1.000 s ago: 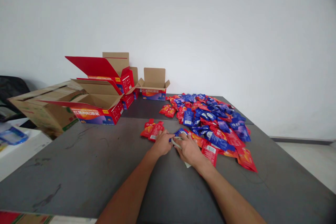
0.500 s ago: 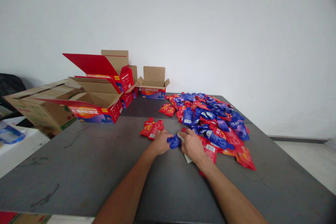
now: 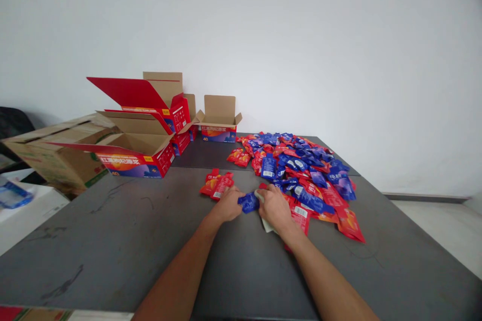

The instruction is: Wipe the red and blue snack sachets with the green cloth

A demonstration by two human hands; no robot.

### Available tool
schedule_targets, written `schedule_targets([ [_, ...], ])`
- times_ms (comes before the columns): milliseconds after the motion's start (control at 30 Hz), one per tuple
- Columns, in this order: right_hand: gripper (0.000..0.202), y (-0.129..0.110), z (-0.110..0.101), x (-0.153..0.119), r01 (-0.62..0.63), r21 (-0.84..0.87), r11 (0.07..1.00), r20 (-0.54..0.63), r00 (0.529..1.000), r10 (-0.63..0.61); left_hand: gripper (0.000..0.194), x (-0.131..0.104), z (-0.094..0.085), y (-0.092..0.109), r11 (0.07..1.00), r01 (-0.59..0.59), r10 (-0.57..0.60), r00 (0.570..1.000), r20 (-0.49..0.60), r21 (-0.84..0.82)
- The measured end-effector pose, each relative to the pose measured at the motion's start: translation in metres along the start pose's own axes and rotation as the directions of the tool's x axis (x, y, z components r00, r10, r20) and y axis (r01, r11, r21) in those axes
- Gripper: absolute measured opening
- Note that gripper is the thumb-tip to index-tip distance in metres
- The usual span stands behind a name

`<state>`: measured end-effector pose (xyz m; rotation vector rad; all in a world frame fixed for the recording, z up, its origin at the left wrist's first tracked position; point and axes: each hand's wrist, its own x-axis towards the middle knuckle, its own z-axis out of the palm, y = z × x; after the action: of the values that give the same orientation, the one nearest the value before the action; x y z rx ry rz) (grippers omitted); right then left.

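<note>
Fingers of our left hand (image 3: pixel 229 205) pinch one end of a blue pouch (image 3: pixel 248 203), which sits between our two hands over the grey table (image 3: pixel 131 241); we cannot tell whether it rests on the surface. Our right hand (image 3: pixel 274 206) curls around a pale cloth (image 3: pixel 267 225) at the pouch's other end, its fingertips partly hidden from us.

We judge that the smooth film could slip from so narrow a hold if the cloth drags on it, and that pressing too hard might strain a seam. Our left knuckles are just beside some overlapping red pouches (image 3: pixel 216 185), so a careless sweep could scatter them. Our right wrist is close to a barcoded red packet (image 3: pixel 300 215) at the edge of the mixed pile (image 3: pixel 297 155); a nudge there might send loose packs sliding.

On the nearer open box (image 3: pixel 130 165) we make out white characters that look like 红黑枸杞原浆, with 40 at the lower corner; the farther box (image 3: pixel 219 134) repeats both. A large blue packet (image 3: pixel 341 180) bears two white characters, the first seemingly 纯, the second unclear. Smaller print defeats us.
</note>
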<state>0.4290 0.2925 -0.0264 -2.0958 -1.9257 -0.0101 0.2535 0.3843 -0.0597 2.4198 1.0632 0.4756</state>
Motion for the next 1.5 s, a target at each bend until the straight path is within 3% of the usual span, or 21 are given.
schedule_targets([
  [200,0.031,0.017,0.002,0.002,-0.058,0.02,0.998,-0.023,0.998,0.058,0.034,-0.004,-0.002,0.008,1.0,-0.009,0.009,1.0,-0.005,0.026],
  [400,0.031,0.021,0.001,0.005,-0.067,0.119,0.991,-0.096,0.992,0.078,0.068,-0.008,0.002,0.022,0.997,-0.065,0.066,0.997,-0.036,0.038],
  [567,0.035,0.021,0.0,0.009,-0.079,0.197,0.977,-0.233,0.964,0.125,0.049,-0.004,0.003,0.023,0.995,-0.093,0.092,0.994,-0.052,-0.025],
  [667,0.036,0.018,-0.001,0.01,-0.041,0.256,0.966,-0.312,0.942,0.123,0.028,0.0,-0.003,0.022,0.993,-0.026,0.014,0.994,-0.108,-0.114],
  [733,0.036,0.016,-0.002,0.01,-0.035,0.276,0.961,-0.337,0.932,0.131,0.032,0.003,-0.008,0.02,0.99,0.035,-0.058,0.984,-0.167,-0.139],
  [833,0.036,0.012,-0.004,0.007,-0.024,0.264,0.964,-0.307,0.945,0.108,0.033,0.006,-0.01,0.015,0.986,0.084,-0.115,0.968,-0.223,-0.143],
  [967,0.037,-0.001,-0.001,-0.001,0.068,0.213,0.975,-0.178,0.984,-0.03,0.03,0.009,-0.003,0.009,0.978,0.102,-0.144,0.962,-0.232,-0.184],
  [1167,0.037,-0.02,0.009,-0.009,0.202,0.19,0.961,-0.089,0.978,-0.188,0.052,0.008,0.0,0.006,0.947,0.02,-0.072,0.986,-0.15,-0.32],
  [1400,0.037,0.003,0.006,0.001,0.011,0.207,0.978,-0.224,0.974,0.037,0.059,0.008,-0.005,0.009,0.909,-0.031,-0.018,0.993,-0.114,-0.416],
  [1500,0.037,0.006,0.003,0.002,-0.014,0.211,0.977,-0.252,0.965,0.069,0.06,0.009,-0.002,0.011,0.897,-0.036,-0.025,0.991,-0.132,-0.441],
])
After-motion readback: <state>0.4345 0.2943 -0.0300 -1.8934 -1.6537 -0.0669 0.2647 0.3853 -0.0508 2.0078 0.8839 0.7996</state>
